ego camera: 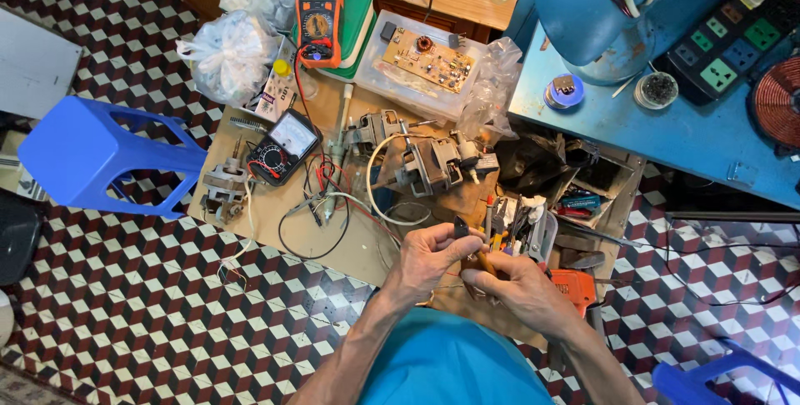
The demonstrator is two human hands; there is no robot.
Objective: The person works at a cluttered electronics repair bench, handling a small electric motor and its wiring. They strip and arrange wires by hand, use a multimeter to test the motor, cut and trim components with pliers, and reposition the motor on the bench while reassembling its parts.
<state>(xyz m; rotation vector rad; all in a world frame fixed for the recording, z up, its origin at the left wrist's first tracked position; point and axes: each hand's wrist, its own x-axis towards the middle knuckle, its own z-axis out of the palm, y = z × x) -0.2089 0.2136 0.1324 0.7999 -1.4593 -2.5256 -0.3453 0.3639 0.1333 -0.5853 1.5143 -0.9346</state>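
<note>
Repair work is seen mid-way on a low wooden board (275,222) set over a checkered tile floor (125,322). Motor assemblies (421,159) are laid open at the board's centre, a circuit board (429,57) is rested on a clear plastic box behind them, and an orange digital multimeter (319,17) and a black analog meter (283,147) are set out with leads trailing; nothing appears reassembled, so testing is judged unfinished. Above the board's near edge, a small black component (460,227) is pinched between thumb and fingertips of the left hand (429,257), the fingers closed tightly around it. The right hand (521,282) is curled shut on a slim brown-handled tool (482,263), held just beside the component; whether tip and part are touching cannot be told. An orange power drill (575,287) is partly hidden behind the right wrist, beside a tray of hand tools (521,226).
</note>
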